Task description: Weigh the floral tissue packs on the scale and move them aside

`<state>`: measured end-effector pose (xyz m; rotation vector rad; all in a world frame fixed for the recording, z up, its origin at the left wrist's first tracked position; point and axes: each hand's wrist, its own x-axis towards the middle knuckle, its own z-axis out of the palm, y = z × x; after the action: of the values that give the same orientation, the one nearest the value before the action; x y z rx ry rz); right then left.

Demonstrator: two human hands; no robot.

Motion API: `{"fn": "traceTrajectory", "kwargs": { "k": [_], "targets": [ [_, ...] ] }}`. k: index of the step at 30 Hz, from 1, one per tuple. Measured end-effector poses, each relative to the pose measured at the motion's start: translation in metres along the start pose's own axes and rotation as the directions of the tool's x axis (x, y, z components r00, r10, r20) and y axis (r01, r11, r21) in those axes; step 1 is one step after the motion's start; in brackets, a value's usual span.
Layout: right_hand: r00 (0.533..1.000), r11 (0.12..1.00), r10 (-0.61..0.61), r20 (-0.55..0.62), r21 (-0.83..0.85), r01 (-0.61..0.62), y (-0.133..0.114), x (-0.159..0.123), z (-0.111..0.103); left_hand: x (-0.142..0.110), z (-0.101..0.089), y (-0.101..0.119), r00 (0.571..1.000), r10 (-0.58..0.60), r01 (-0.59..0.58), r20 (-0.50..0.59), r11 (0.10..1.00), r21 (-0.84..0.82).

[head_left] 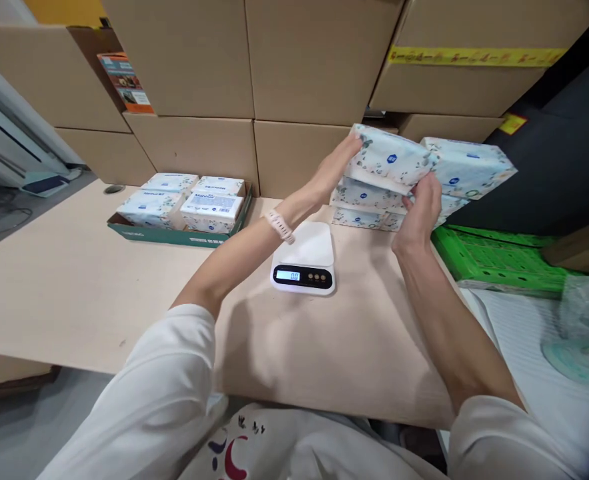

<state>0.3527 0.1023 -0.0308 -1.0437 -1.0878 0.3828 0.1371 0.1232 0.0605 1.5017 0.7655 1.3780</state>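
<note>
One tissue pack [391, 159] is sitting tilted over the left side of a pack stack [361, 196]. The left hand [338, 163] is resting nearly straight fingers [355, 141] on its left end, can't tell how closed; the right hand [422, 210] is pinching its lower right corner, fingers curled. A white scale [311, 245] is showing 0.0 nearer on the counter [74, 293], a green tray [169, 235] sitting off left.

With my left hand [338, 165] at its left end and my right hand [423, 210] at its lower right corner, I held a tissue pack [391, 160] over the stacked packs [357, 219], beyond a white scale [307, 247] reading 0.0, while a green tray [169, 235] of packs sat to the left.
</note>
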Motion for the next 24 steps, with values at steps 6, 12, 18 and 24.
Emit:
{"fn": "traceTrajectory", "kwargs": {
  "k": [6, 12, 18, 24],
  "targets": [
    [0.973, 0.998, -0.018, 0.23, 0.062, 0.004, -0.06, -0.109, 0.01, -0.121, -0.059, 0.002, 0.998, -0.025, 0.016, -0.05, 0.986, -0.164],
    [0.891, 0.965, 0.171, 0.421, 0.113, -0.239, -0.034, -0.151, 0.015, -0.189, -0.087, -0.029, 0.988, -0.152, 0.152, -0.028, 0.988, -0.024],
    [0.82, 0.938, 0.258, 0.51, 0.072, -0.34, -0.017, -0.164, 0.006, -0.195, -0.108, -0.052, 0.99, -0.135, 0.13, 0.042, 0.985, 0.113],
    [0.893, 0.928, 0.362, 0.268, -0.009, -0.374, -0.015, -0.157, 0.005, -0.202, -0.104, -0.059, 0.955, -0.177, 0.184, -0.239, 0.983, 0.009]
  ]
}}
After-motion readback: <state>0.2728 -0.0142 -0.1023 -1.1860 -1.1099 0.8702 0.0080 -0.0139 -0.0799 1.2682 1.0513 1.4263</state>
